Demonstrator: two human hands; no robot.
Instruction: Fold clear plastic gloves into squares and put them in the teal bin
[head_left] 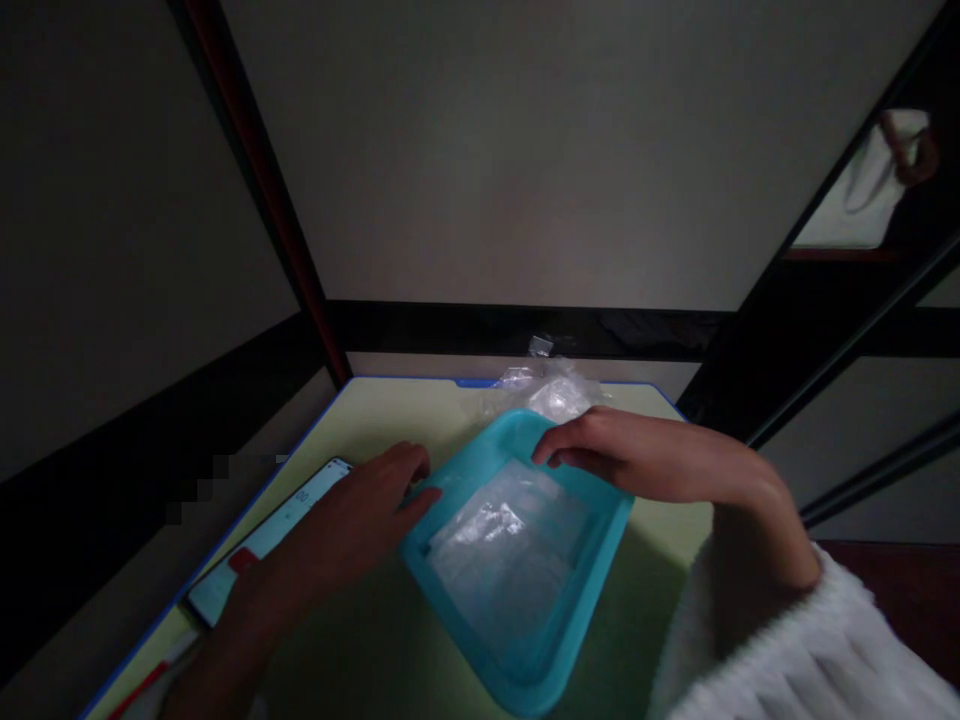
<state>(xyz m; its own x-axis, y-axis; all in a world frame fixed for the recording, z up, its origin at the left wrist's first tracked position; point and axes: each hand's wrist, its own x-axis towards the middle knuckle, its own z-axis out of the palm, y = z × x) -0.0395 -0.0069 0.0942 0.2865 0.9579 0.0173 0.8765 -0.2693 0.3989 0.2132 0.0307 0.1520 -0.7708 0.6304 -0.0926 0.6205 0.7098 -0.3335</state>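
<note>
Saw turquoise tray (598, 595) between loosely spread left hand (394, 490) and curled right hand (592, 448). Couldn't tell whether pinching on the right.

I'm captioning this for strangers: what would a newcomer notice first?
Probably the turquoise tray, askew on the pale table, with shiny clear plastic inside. Next, the left hand by its left side and the right hand over its far right rim. A lit phone lies near the table's left edge.
</note>
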